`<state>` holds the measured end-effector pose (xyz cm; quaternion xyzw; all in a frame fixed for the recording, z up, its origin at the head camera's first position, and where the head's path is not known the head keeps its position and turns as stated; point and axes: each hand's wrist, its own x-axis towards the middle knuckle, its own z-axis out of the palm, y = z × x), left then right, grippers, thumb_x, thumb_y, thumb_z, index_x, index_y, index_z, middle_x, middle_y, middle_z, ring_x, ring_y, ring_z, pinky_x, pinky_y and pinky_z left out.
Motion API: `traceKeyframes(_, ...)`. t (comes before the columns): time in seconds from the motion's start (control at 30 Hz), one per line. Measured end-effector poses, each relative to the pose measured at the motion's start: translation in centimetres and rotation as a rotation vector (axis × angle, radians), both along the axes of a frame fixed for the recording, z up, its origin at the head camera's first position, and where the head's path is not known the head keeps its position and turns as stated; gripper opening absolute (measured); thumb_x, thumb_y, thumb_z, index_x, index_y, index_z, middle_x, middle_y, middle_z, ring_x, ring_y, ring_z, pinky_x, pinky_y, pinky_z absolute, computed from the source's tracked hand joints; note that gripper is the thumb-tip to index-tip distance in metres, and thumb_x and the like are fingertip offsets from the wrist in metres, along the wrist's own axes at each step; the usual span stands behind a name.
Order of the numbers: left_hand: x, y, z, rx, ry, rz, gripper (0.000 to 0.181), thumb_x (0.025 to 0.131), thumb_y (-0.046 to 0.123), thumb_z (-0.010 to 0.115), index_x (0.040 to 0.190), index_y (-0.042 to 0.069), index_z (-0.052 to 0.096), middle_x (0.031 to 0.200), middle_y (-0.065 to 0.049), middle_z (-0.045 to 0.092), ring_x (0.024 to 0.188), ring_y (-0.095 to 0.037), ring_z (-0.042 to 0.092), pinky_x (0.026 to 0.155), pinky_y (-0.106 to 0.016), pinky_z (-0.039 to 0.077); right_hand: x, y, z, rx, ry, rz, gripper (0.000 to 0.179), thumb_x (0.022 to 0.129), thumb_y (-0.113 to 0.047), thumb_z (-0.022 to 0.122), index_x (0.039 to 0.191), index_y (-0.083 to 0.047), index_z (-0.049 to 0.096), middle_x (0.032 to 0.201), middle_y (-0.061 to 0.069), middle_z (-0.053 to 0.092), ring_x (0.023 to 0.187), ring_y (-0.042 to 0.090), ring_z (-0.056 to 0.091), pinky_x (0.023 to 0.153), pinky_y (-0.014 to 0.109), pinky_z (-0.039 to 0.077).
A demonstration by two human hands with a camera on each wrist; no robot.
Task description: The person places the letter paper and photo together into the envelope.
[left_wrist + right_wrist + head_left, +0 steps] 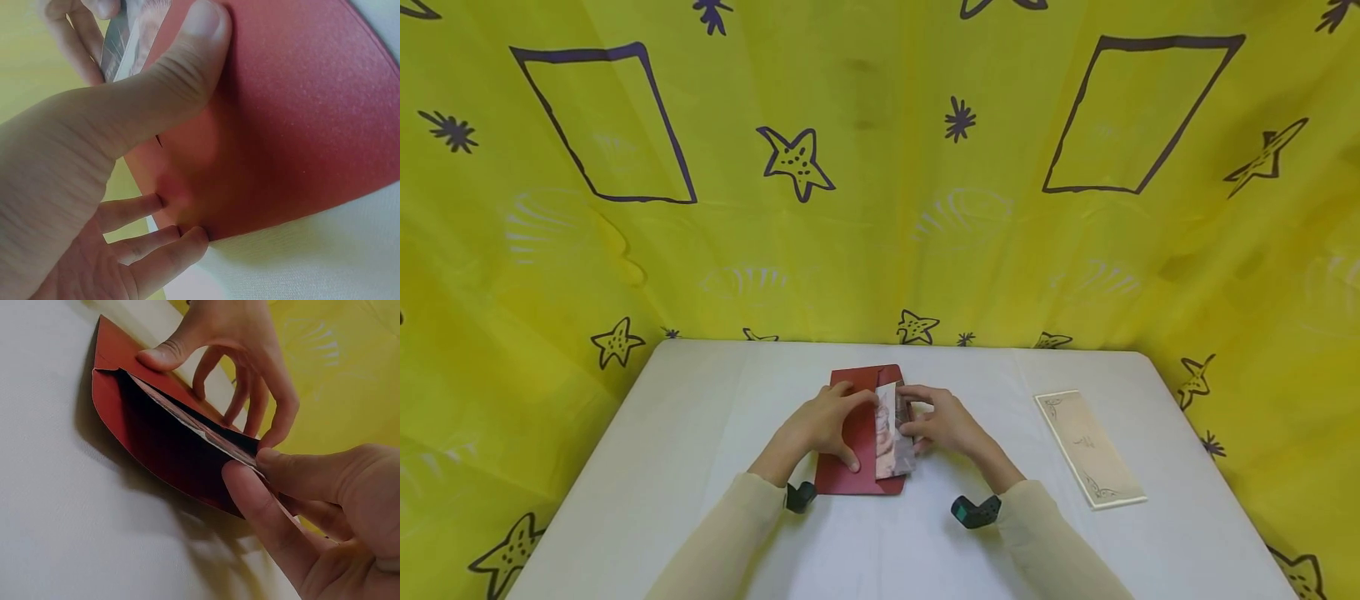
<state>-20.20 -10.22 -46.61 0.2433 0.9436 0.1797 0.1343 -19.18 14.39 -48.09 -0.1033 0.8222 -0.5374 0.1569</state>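
A red paper envelope (853, 483) lies on the table in front of me, its open side toward the right. Part of a printed photo or picture card (885, 458) sticks out of that opening; the right wrist view shows the picture's edge (200, 430) inside the gaping mouth. My left hand (820, 423) grips the envelope from above, with the thumb (187, 56) on its face and the other fingers spread toward its far edge. My right hand (951, 425) pinches the picture's outer edge between thumb and fingers.
A cream card or flat packet (1086, 450) with dark corner ornaments lies to the right on the white table (700, 433). Yellow patterned curtain (880, 208) surrounds the back and sides. Dark wrist cameras (975, 512) stick out by both sleeves.
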Motion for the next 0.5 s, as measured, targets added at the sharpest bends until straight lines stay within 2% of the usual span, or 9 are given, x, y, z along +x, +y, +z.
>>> traceKeyframes(0.1, 0.0, 0.0, 0.0, 0.002, -0.002, 0.001, 0.094, 0.058, 0.041, 0.099, 0.141, 0.035, 0.054, 0.153, -0.015, 0.042, 0.132, -0.04, 0.044, 0.091, -0.057, 0.057, 0.0, -0.1, 0.0, 0.0, 0.0, 0.007, 0.062, 0.088, -0.003, 0.08, 0.145, -0.01, 0.057, 0.142, 0.022, 0.057, 0.055, 0.025, 0.067, 0.057, 0.037, 0.06)
traceKeyframes(0.37, -0.1, 0.0, 0.0, 0.0, 0.01, -0.003, 0.094, 0.058, 0.042, 0.1, 0.14, 0.035, 0.055, 0.153, -0.015, 0.042, 0.132, -0.04, 0.044, 0.091, -0.056, 0.057, 0.0, -1.3, -0.6, 0.034, 0.012, -0.042, 0.065, 0.088, -0.005, 0.081, 0.147, -0.012, 0.056, 0.138, 0.019, 0.058, 0.058, 0.019, 0.063, 0.058, 0.034, 0.06)
traceKeyframes(0.5, -0.1, 0.0, -0.1, 0.003, 0.014, 0.0, 0.094, 0.057, 0.043, 0.1, 0.14, 0.034, 0.055, 0.152, -0.015, 0.043, 0.131, -0.039, 0.045, 0.09, -0.056, 0.057, 0.0, -2.0, -0.9, 0.012, 0.02, -0.054, 0.066, 0.087, -0.002, 0.081, 0.147, -0.011, 0.056, 0.136, 0.021, 0.057, 0.057, 0.019, 0.065, 0.057, 0.035, 0.061)
